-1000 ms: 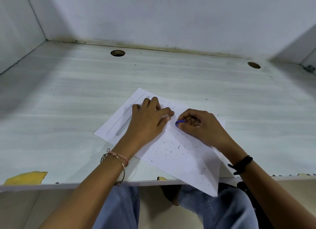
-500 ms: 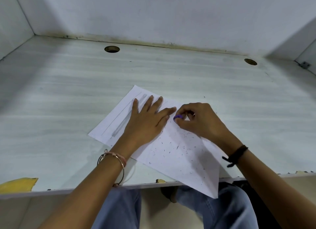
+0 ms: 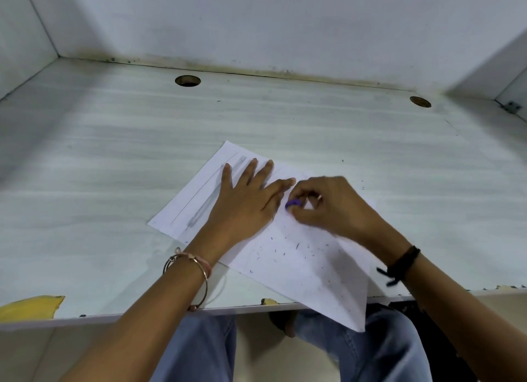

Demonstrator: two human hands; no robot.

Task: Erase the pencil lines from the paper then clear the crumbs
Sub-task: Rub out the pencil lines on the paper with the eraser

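Pinning a white paper sheet (image 3: 313,281) flat, the left hand (image 3: 245,204) lies palm down, fingers straight and spread, gripping nothing. Right hand (image 3: 336,207) is curled, thumb and fingertips pinching a small purple eraser (image 3: 293,203). The eraser looks rounded and rubbery, but the fingers hide most of it, so its exact shape is unclear. It sits down at the paper just beside the left index finger, between the two hands, roughly mid-sheet.

Paper is thin, smooth and rectangular. It lies skewed on the desk (image 3: 114,167), near corner overhanging the front edge. The far-left part carries a thin straight pencil line (image 3: 199,193) and a wider grey smudged band (image 3: 205,207) beside it, both parallel to the sheet's left edge. The band runs close to the left little finger. Dark crumbs (image 3: 296,246), tiny slivers, are scattered over the near half of the sheet, below both hands. A few specks lie on the desk beyond the right hand.

Desk is pale matte laminate with faint grain streaks, with two round cable holes (image 3: 187,81) near the back. A chipped yellow patch (image 3: 31,307) shows at the front left edge. White panels (image 3: 256,25) enclose the back and sides, with a grimy seam at the back. Thin metal bangle (image 3: 185,279) on the left wrist, black band (image 3: 402,264) on the right. Blue denim legs (image 3: 379,350) below the desk.
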